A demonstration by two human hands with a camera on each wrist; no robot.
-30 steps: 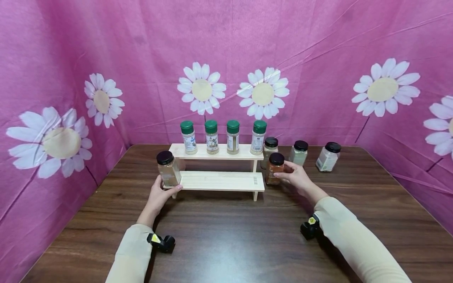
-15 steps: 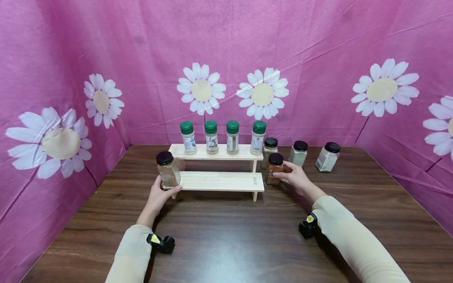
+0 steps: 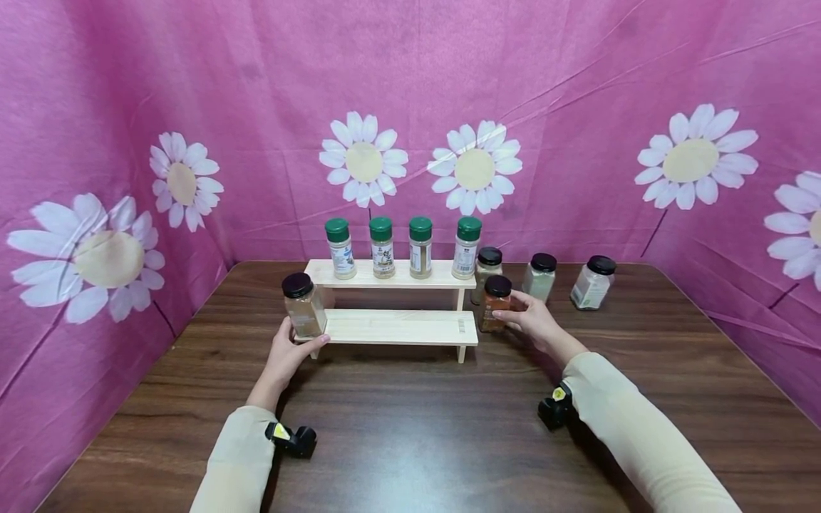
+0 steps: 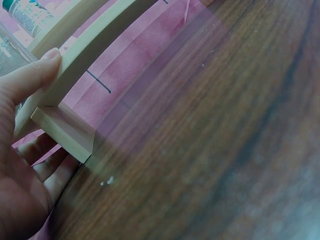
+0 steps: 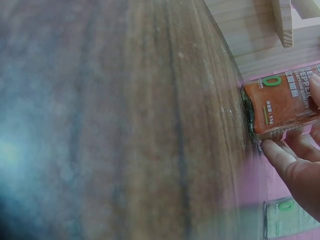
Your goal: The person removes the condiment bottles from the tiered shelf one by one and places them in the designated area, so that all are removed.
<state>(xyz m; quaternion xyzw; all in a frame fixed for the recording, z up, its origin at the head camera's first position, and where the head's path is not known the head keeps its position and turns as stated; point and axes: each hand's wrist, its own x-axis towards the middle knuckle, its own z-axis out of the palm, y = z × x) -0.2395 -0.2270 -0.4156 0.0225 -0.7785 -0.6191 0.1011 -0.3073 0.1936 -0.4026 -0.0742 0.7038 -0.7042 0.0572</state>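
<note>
My left hand grips the left end of a two-tier wooden rack. In the left wrist view the thumb lies on the lower shelf's front edge, and the fingers pass behind the rack's leg. Just above that hand, a black-capped jar of tan powder stands on the shelf's left end. My right hand holds a black-capped jar of orange-red pepper powder beside the rack's right end. The right wrist view shows the pepper jar with its base close to the tabletop; contact cannot be told.
Several green-capped spice shakers line the upper shelf. Behind the pepper jar stands a black-capped jar, partly hidden. A jar of pale green contents and another labelled jar stand farther right. A pink flowered cloth hangs behind the table.
My right wrist has shifted very slightly to the left, with the pepper jar still in hand. The left hand keeps its place on the rack.
</note>
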